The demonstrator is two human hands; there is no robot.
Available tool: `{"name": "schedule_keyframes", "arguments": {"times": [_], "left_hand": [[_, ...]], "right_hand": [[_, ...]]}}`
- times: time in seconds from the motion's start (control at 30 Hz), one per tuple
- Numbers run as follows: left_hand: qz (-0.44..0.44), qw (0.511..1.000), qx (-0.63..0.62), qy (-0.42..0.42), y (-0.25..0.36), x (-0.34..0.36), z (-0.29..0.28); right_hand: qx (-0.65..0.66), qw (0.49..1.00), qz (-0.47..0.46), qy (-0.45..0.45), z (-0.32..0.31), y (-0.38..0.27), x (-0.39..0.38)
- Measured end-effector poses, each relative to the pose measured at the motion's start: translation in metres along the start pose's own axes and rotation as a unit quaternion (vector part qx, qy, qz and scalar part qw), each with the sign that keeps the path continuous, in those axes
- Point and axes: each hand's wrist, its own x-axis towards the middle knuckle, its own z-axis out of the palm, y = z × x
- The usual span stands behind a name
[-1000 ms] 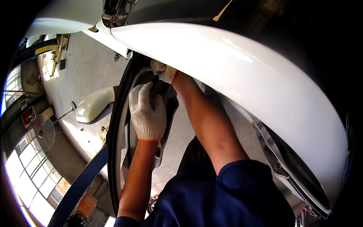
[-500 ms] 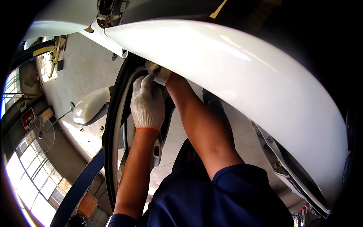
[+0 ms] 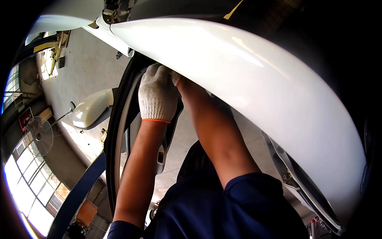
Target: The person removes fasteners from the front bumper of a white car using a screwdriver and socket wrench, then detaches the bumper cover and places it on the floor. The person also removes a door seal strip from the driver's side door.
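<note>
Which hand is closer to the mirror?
Left. The left hand is right of the mirror, not touching it; the right hand, mostly hidden, is farther right.

white knit gloves (image 3: 158, 93) – orange-edged cuffs (image 3: 156, 120) – navy short-sleeved shirt (image 3: 223, 211)

Pedestal fan (image 3: 39, 136): round wire guard, slender grey pole. Window (image 3: 36, 185): many panes, brightly lit, far left. Panel (image 3: 25, 118): red, beside the fan guard. Post (image 3: 77, 195): blue, slanting. Box (image 3: 86, 212): orange, near the post. Floor (image 3: 89, 59): pale grey. Block (image 3: 61, 62): small, dark, upper left.
</note>
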Motion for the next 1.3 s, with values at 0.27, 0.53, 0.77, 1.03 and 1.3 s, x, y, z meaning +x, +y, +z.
{"name": "schedule_keyframes", "arguments": {"times": [0.27,0.53,0.77,1.03,1.3], "left_hand": [[-0.095,0.994,-0.061,0.006,-0.009,-0.033,0.023],[-0.125,0.975,-0.147,0.111,0.001,-0.031,0.016],[-0.005,0.998,-0.024,0.058,0.014,0.034,-0.008],[-0.173,0.939,0.137,-0.262,0.024,0.049,-0.033],[-0.126,0.917,0.065,-0.372,-0.030,0.087,0.036]], "right_hand": [[-0.030,1.000,0.002,-0.004,-0.002,-0.007,0.003],[-0.098,0.995,0.001,-0.017,-0.003,-0.012,0.010],[-0.217,0.975,-0.020,-0.039,-0.001,-0.021,0.012],[-0.411,0.907,-0.064,-0.063,0.007,-0.026,0.018],[-0.613,0.778,-0.120,-0.064,0.020,-0.035,0.022]]}}
